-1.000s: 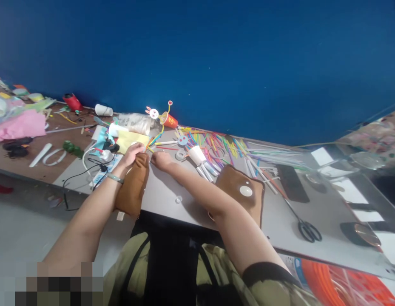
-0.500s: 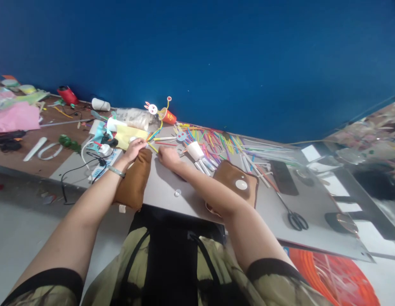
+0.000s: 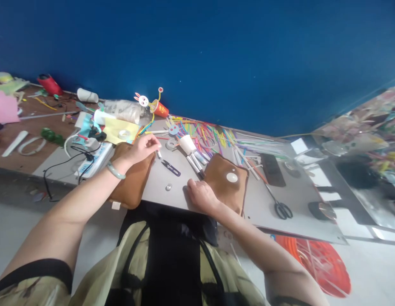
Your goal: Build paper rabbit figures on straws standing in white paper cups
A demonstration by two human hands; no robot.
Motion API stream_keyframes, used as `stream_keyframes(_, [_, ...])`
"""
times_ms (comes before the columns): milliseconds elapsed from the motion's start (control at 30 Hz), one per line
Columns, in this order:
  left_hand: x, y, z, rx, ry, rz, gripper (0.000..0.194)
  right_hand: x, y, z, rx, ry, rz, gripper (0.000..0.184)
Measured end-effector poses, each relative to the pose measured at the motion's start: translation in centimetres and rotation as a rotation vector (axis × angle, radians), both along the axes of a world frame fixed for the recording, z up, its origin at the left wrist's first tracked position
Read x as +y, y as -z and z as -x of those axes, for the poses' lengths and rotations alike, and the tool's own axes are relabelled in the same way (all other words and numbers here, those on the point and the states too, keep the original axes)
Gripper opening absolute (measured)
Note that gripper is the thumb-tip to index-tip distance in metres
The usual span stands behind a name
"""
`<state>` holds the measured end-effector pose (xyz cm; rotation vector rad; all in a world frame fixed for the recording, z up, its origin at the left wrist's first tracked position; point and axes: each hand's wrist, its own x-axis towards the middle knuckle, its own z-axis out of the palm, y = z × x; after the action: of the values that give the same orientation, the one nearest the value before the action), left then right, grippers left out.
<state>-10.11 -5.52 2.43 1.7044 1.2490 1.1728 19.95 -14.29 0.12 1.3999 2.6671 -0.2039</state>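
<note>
Pinching a short white piece (image 3: 159,154) between thumb and fingertips, the left hand (image 3: 146,148) is reaching past a plain brown cushion (image 3: 130,188), which is lying under the wrist. The short white piece is sticking out below those fingertips, pointing toward the grey tabletop (image 3: 156,192). Just beyond its lower end, dark thread snips (image 3: 171,168) are lying between the two hands. The right hand (image 3: 202,195) is resting near the tabletop's front edge, fingers curling inward; whether it is gripping anything, I cannot tell. A second brown cushion (image 3: 218,193), bearing a white oval (image 3: 232,177), is lying just beside it. White markers (image 3: 194,164) are lying just beyond its fingers, their dark ends facing it.
</note>
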Motion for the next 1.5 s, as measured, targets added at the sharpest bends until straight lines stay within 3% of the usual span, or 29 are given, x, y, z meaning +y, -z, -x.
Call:
stream_keyframes(100, [-1.0,-0.5,-2.1,-0.102,0.126,0.139,0.025,0.0,0.4,-2.1,-0.003,0.048,-0.013,0.024])
stream_keyframes(167, [-1.5,-0.3,-2.8,-0.195,0.142,0.243,0.027,0.1,0.6,-3.8,0.01,0.094,-0.013,0.026])
stream_keyframes(367, [-3.2,0.7,-2.5,-0.443,0.172,0.728,0.036,0.4,0.4,-8.1,0.144,0.206,0.018,0.02])
stream_keyframes(467, [-4.4,0.7,-2.8,-0.568,0.197,0.845,0.027,0.0,-0.1,-8.0,0.3,0.179,0.071,0.018])
stream_keyframes(633, [-6.1,1.1,-4.3,-0.633,0.22,0.921,0.027,-0.8,0.1,-4.9,0.463,0.169,0.143,0.012])
stream_keyframes(833, [-7.0,1.8,-4.7,-0.558,0.193,0.896,0.032,-0.4,1.1,-2.3,0.49,0.249,0.141,0.01])
stream_keyframes(1067, [-8.2,2.8,-4.7,-0.39,0.205,0.819,0.018,0.6,0.5,-1.5,0.426,0.277,0.198,0.007])
stream_keyframes(1167, [-8.7,2.8,-5.4,-0.138,0.183,0.678,0.021,0.8,0.3,-1.4,0.355,0.26,0.184,0.012])
stream_keyframes(1333, [-9.6,2.4,-6.6,0.513,0.116,0.318,0.03,0.6,0.0,-1.1,0.149,0.182,0.116,0.021])
stream_keyframes(1500, [-10.0,2.6,-6.9,0.691,0.127,0.297,0.009,0.5,-1.0,-1.1,0.0,0.096,0.112,0.022])
